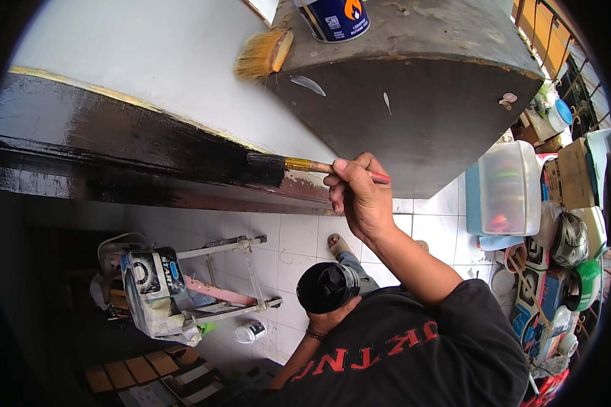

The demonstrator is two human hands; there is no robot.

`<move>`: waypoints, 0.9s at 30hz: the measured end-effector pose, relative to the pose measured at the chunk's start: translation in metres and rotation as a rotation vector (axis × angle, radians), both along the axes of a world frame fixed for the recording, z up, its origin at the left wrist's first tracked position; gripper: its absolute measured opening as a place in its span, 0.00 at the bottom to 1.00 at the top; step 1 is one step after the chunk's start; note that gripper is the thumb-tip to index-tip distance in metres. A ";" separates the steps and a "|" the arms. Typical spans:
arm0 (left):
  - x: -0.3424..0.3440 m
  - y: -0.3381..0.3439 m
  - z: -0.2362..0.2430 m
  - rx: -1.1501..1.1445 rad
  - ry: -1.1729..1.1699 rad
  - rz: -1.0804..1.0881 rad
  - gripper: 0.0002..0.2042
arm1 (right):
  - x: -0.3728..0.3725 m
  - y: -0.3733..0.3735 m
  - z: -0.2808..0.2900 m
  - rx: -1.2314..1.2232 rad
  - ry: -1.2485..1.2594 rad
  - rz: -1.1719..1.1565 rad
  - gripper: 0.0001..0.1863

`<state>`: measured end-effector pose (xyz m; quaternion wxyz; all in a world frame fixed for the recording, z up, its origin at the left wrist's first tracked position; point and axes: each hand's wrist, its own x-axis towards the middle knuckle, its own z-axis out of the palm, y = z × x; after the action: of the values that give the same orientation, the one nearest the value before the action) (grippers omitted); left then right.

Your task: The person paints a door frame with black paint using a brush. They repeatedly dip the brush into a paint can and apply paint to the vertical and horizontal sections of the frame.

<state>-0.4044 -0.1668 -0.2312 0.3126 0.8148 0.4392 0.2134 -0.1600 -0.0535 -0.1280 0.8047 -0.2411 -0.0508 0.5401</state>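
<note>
A paintbrush (307, 165) with a yellowish ferrule and a red-tipped handle is pinched in the fingers of my right hand (361, 193). Its black, paint-soaked bristles lie against a long beam (115, 136). Wet-looking black paint covers the beam to the left of the bristles, while the stretch by the brush shows pinkish brown. Lower down, close to my body, my left hand (334, 317) is wrapped round an open can of black paint (329, 287), gripping its underside and side. A pale masked or bare edge (163, 112) runs between the beam and the white wall (149, 47).
On a grey concrete ledge (414, 102) rest a wide pale-bristled brush (265, 54) and a blue can (332, 20). A metal stand (231, 278) is below left, beside a small white tub (250, 332). Storage boxes, including a clear plastic bin (506, 186), crowd the right.
</note>
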 end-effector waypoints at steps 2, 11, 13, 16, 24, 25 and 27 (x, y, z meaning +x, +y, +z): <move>0.001 0.001 0.000 -0.003 -0.031 0.005 0.31 | -0.005 0.005 -0.008 -0.049 -0.033 -0.007 0.14; -0.001 0.001 -0.005 0.033 0.029 -0.045 0.32 | -0.013 0.005 -0.037 -0.164 -0.077 -0.032 0.13; 0.004 -0.001 0.001 -0.124 -0.067 0.039 0.32 | -0.012 0.004 -0.040 -0.175 -0.087 -0.033 0.13; 0.005 0.000 0.002 -0.041 -0.015 -0.016 0.33 | -0.012 0.002 -0.047 -0.185 -0.106 -0.048 0.13; 0.007 0.001 0.004 -0.113 -0.047 -0.021 0.33 | -0.002 -0.016 -0.057 -0.282 -0.095 -0.057 0.12; 0.007 0.001 0.004 -0.105 -0.060 -0.017 0.33 | 0.001 -0.020 -0.051 -0.282 -0.069 -0.066 0.12; 0.004 0.001 -0.003 -0.070 -0.010 -0.041 0.32 | 0.009 -0.022 -0.030 -0.168 -0.007 -0.073 0.12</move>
<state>-0.4008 -0.1653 -0.2339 0.3473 0.8112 0.4280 0.1956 -0.1515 -0.0751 -0.1580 0.8005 -0.3112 0.0009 0.5122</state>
